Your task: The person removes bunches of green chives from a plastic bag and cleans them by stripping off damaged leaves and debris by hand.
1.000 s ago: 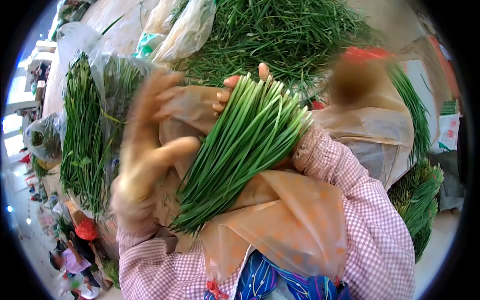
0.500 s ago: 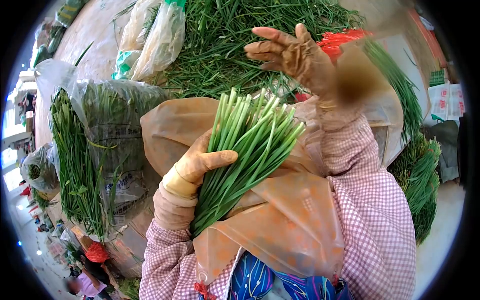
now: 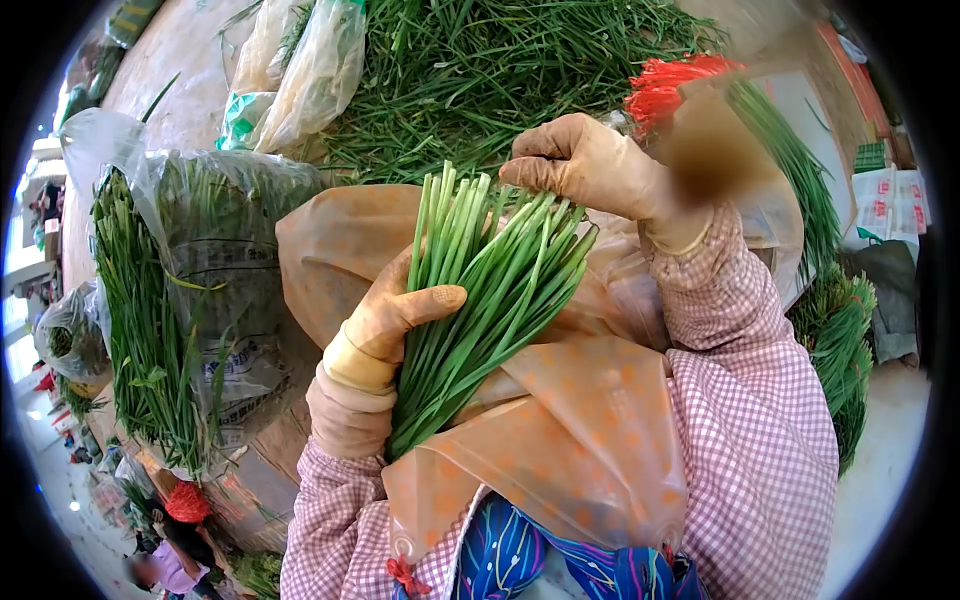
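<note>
My left hand [image 3: 385, 310], in a tan glove, is wrapped round a bunch of garlic chives [image 3: 490, 290], its thumb lying across the front. The pale cut ends fan out at the top, and the green leaves run down over my lap. At the cut ends is my right hand [image 3: 590, 165], also gloved, with its fingers curled into a pinch. Whether a stalk is between those fingertips I cannot tell. An orange-spotted plastic apron [image 3: 570, 430] covers my lap below the bunch.
Loose green leaves [image 3: 450, 80] lie heaped ahead. Bagged chives [image 3: 230, 270] stand at left, near clear plastic bags [image 3: 310, 80]. Red ties [image 3: 675, 88] and more chives [image 3: 800, 170] are at right, partly behind a dark blur. A person [image 3: 170, 570] shows at lower left.
My right hand has gone from spread fingers above the bunch to a pinch, down at its cut ends. The left hand keeps its hold, with the bunch shifted slightly left and up.
</note>
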Available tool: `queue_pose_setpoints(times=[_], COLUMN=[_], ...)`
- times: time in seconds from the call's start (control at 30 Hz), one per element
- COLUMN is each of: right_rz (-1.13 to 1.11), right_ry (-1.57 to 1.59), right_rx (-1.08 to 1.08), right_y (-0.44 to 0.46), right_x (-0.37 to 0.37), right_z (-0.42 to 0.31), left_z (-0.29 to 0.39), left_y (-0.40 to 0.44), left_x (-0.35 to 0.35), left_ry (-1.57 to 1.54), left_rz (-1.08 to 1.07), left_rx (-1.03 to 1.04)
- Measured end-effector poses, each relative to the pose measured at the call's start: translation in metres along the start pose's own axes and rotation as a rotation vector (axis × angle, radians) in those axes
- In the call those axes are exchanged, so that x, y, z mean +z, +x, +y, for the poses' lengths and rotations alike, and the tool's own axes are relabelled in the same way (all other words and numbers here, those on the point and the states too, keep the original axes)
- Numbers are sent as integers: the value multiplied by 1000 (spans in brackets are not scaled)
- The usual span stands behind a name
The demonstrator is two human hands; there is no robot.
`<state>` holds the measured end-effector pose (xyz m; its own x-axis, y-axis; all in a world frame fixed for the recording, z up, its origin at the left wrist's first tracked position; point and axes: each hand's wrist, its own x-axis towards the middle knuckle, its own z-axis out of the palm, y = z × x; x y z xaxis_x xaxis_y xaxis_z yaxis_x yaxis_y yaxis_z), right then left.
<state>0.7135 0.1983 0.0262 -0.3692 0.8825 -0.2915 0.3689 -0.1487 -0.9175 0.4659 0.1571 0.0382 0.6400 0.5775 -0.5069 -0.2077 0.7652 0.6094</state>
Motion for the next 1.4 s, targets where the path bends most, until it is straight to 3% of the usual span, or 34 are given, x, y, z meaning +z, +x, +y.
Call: queue_pose_setpoints(times=[0.13, 0.27, 0.3, 0.37, 0.43, 0.5, 0.53, 0.63, 0.7, 0.73, 0.77, 0.83, 0.9, 1.07, 1.23, 1.3, 1.4], right_rz=[-21, -135, -93, 265, 417, 367, 103, -129, 223, 369, 373, 551, 524, 198, 346, 206, 17], right_ry=[185, 91, 44, 307, 393, 299, 166, -33, 768, 628, 628, 908, 933, 1122, 939, 890, 1140], right_rx=[158, 74, -82, -116, -211, -249, -242, -390, -206, -203, -204, 52, 105, -45, -81, -207, 29], right_y=[4, 9, 6, 6, 6, -2, -1, -1, -13, -23, -30, -41, -56, -50, -11, 4, -6], right_x=[11, 5, -6, -22, -36, -10, 12, 24, 2, -12, -15, -13, 6, 54, 34, 61, 51], right_z=[2, 21, 18, 22, 26, 26, 33, 45, 31, 29, 36, 57, 71, 53, 67, 73, 57], left_z=[-1, 0, 0, 1, 0, -1, -3, -4, -5, -7, -8, -10, -11, -12, -16, -17, -17], left_y=[1, 3, 4, 0, 2, 3, 4, 4, 0, -1, -2, -5, -3, -3, -9, -8, -10], left_x=[-3, -1, -2, 6, 1, -2, -5, -4, -4, -8, -11, -13, -15, -13, -22, -16, -13], left_ry=[-18, 18, 32, 27, 19, 51, 48, 52, 59, 46, 48, -3, -9, 60, 37, 60, 64], left_rz=[5, -13, -56, 21, 5, 14, 21, 11, 36, 34, 31, 71, 71, 111, 115, 115, 128], left_rx=[-43, -17, 0, 7, 5, 10, -4, 8, 32, 51, 49, 89, 88, 107, 112, 157, 158])
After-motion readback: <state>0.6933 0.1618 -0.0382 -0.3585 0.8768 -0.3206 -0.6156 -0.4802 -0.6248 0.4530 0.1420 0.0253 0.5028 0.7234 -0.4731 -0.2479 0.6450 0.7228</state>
